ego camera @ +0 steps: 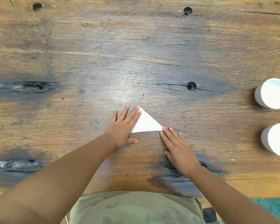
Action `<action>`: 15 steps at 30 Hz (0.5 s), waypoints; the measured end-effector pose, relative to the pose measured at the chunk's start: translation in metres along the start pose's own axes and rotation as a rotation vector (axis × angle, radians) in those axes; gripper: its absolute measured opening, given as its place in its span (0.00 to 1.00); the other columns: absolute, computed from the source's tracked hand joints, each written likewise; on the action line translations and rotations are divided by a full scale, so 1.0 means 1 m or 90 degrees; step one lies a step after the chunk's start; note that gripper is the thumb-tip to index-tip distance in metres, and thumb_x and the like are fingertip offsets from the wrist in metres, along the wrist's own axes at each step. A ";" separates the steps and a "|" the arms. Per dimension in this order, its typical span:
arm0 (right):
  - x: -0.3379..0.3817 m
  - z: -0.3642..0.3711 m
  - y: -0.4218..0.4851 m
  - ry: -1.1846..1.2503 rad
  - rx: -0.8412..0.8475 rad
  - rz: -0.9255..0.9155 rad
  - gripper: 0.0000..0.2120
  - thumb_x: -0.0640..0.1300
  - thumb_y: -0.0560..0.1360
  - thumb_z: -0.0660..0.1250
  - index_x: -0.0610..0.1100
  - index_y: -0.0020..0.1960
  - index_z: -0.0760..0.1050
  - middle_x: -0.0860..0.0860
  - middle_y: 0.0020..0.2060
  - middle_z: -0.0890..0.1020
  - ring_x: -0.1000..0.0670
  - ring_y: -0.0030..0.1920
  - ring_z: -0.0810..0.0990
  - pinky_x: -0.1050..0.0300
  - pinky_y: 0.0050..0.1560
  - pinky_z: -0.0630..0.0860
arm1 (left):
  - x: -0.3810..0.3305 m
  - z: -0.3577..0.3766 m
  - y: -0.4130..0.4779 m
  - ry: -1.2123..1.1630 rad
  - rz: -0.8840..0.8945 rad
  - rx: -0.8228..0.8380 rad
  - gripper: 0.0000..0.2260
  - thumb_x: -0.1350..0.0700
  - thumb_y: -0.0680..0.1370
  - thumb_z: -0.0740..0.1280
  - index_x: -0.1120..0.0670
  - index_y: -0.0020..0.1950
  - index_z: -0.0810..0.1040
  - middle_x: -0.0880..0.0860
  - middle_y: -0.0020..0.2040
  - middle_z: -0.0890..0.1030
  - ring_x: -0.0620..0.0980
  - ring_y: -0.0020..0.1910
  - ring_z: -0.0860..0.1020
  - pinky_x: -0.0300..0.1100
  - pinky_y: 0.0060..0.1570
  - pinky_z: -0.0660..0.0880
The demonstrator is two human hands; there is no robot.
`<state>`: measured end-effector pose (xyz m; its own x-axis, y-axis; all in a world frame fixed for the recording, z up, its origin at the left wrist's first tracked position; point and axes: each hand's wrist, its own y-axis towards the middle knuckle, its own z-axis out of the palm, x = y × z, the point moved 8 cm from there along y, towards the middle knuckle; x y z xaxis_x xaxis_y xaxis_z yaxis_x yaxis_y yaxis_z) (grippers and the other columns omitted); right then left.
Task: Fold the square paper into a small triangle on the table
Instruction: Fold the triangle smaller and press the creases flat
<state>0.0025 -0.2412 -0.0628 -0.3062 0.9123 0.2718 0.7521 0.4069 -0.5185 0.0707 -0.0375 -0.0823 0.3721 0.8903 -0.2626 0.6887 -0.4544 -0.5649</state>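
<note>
A white paper lies on the wooden table as a small triangle, its top corner pointing away from me. My left hand lies flat with spread fingers, its index and middle fingers pressing the triangle's left edge. My right hand rests flat on the table, its fingertips touching the triangle's right corner. The left part of the paper is hidden under my left hand.
Two white cups stand at the right edge of the table. The wood has several dark knots and holes, one just beyond the paper. The table's near edge runs against my body.
</note>
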 end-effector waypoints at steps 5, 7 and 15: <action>0.000 0.000 -0.001 0.001 0.006 0.006 0.36 0.48 0.81 0.60 0.48 0.81 0.43 0.53 0.80 0.41 0.51 0.79 0.39 0.51 0.77 0.38 | 0.000 0.001 0.001 0.003 0.004 -0.005 0.53 0.33 0.73 0.66 0.46 0.77 0.28 0.45 0.78 0.28 0.54 0.76 0.29 0.63 0.73 0.35; 0.000 -0.001 -0.001 0.010 0.000 0.005 0.36 0.48 0.81 0.61 0.48 0.81 0.44 0.53 0.80 0.43 0.50 0.79 0.40 0.50 0.77 0.40 | -0.001 0.000 0.000 0.011 0.007 -0.012 0.52 0.33 0.73 0.66 0.47 0.77 0.29 0.46 0.78 0.29 0.55 0.77 0.30 0.64 0.73 0.36; 0.003 -0.022 0.006 0.092 -0.064 0.039 0.25 0.48 0.80 0.62 0.46 0.76 0.64 0.51 0.77 0.63 0.48 0.77 0.58 0.49 0.78 0.55 | -0.009 0.007 -0.027 -0.048 -0.059 -0.051 0.46 0.39 0.77 0.65 0.50 0.80 0.36 0.47 0.79 0.31 0.53 0.79 0.35 0.64 0.76 0.47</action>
<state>0.0188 -0.2368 -0.0470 -0.1756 0.9165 0.3595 0.8236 0.3369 -0.4564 0.0445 -0.0336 -0.0702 0.2587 0.9268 -0.2721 0.7661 -0.3684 -0.5266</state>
